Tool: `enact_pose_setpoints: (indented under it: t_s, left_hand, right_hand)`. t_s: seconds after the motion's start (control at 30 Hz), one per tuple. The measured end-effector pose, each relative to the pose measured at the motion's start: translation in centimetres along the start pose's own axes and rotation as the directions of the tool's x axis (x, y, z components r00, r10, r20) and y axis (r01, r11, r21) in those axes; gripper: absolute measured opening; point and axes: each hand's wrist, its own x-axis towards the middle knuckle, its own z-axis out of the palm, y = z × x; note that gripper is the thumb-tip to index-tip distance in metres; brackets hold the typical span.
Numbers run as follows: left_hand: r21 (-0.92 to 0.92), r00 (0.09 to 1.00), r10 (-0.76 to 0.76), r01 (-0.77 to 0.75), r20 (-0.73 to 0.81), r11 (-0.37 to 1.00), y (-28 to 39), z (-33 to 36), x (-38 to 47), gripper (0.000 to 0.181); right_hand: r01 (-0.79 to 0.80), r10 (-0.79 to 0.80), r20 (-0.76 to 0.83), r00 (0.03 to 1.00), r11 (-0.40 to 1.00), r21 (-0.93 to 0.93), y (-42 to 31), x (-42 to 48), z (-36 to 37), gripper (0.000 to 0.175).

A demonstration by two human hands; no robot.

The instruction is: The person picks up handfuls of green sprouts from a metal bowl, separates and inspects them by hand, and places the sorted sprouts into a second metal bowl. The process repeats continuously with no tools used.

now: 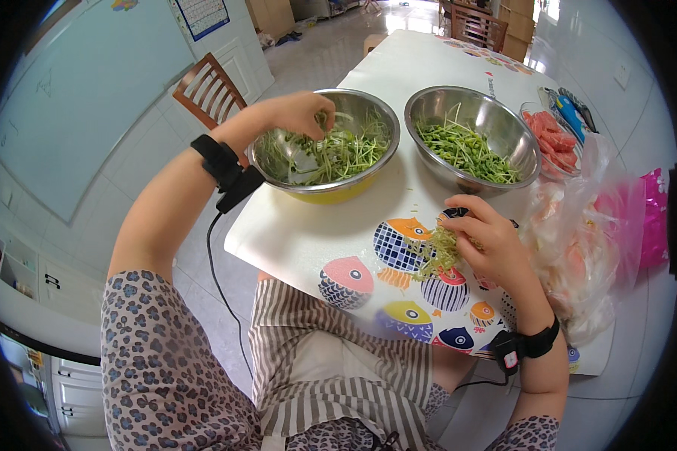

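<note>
My left hand (304, 115) is bent over a steel bowl (394, 132) at the left, its fingers curled down above loose green sprouts (344, 158). A bit of green shows at those fingertips, but whether they grip it is unclear. My right hand (488, 237) hovers low over the fish-print tablecloth (293, 237), fingertips at a small heap of pale stem ends and roots (443, 251). Its hold on the heap is hard to make out. A second steel bowl (499, 127), just beyond my right hand, contains more leafy sprouts (465, 149).
Reddish raw meat (550, 138) fills a clear bowl at the right, beside a blue package (571, 118). Plastic bags (575, 248) and a pink packet (654, 217) lie along the right edge. A wooden chair (209, 90) stands left. A cable (217, 282) hangs from my left wrist strap.
</note>
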Motion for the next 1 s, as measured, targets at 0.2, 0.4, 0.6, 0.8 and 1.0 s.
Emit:
enact_pose_setpoints:
  t_s: [0.2,0.4,0.6,0.8,1.0]
  left_hand:
    - [-0.222,0.984,0.008,-0.047,-0.176,0.974,-1.0,-1.3,-1.2,0.039]
    - [-0.055,0.968,-0.247,0.250,0.052,0.967,-1.9,-2.0,-0.1,0.045]
    - [0.102,0.792,-0.535,0.530,0.296,0.842,-0.1,-0.2,1.7,0.056]
    - [-0.027,0.805,-0.500,0.535,0.319,0.844,0.5,0.4,3.3,0.062]
    - [0.258,0.894,-0.337,0.265,0.294,0.929,0.6,1.4,3.6,0.064]
  right_hand:
    - [0.044,-0.044,-0.047,0.998,0.999,-0.017,0.4,0.1,0.5,0.020]
    - [0.038,-0.038,-0.023,0.999,0.999,-0.017,0.4,0.1,0.4,0.021]
    - [0.041,-0.044,-0.095,0.994,0.999,-0.030,-0.3,0.3,0.4,0.014]
    - [-0.018,0.011,-0.124,0.992,0.998,-0.057,-0.7,0.4,-0.5,0.010]
    - [0.051,-0.058,-0.273,0.960,0.998,-0.031,-0.4,0.7,0.2,0.027]
